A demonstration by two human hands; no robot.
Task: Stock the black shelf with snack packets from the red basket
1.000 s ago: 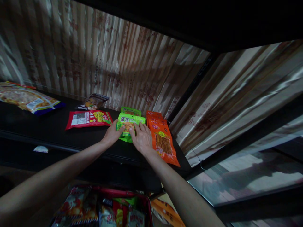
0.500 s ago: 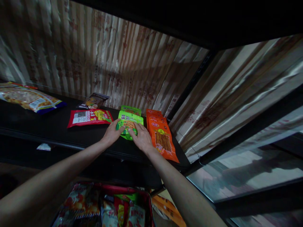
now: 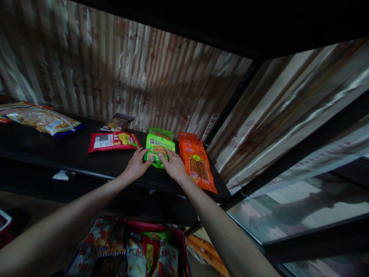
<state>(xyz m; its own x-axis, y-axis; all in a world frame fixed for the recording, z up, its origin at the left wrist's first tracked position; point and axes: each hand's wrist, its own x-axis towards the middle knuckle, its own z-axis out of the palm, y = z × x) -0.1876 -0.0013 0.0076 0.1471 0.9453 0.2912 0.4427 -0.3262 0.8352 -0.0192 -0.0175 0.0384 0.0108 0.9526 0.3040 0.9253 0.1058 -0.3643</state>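
Observation:
A bright green snack bag [image 3: 156, 143] lies face up on the black shelf [image 3: 112, 163], partly over another green bag [image 3: 163, 134] behind it. My left hand [image 3: 137, 165] is at its left edge, thumb on its lower front. My right hand [image 3: 174, 165] grips its right side, with the thumb on top near the lower middle. Right of my right hand lie several overlapping orange snack bags [image 3: 198, 167]. A red snack bag [image 3: 113, 141] lies left of my left hand, and a dark brown packet [image 3: 118, 121] rests behind it.
A large clear-fronted snack bag [image 3: 43, 119] lies at the shelf's left. Below the shelf stands a red-rimmed basket [image 3: 144, 225] full of snack packets. A black upright post [image 3: 235, 98] and striped wrapping [image 3: 138, 69] bound the shelf. An orange package [image 3: 207, 252] lies low right.
The view has shifted slightly, bringing a red and white edge in at the lower left. Both hands stay at the green snack bag, with only slight finger movement.

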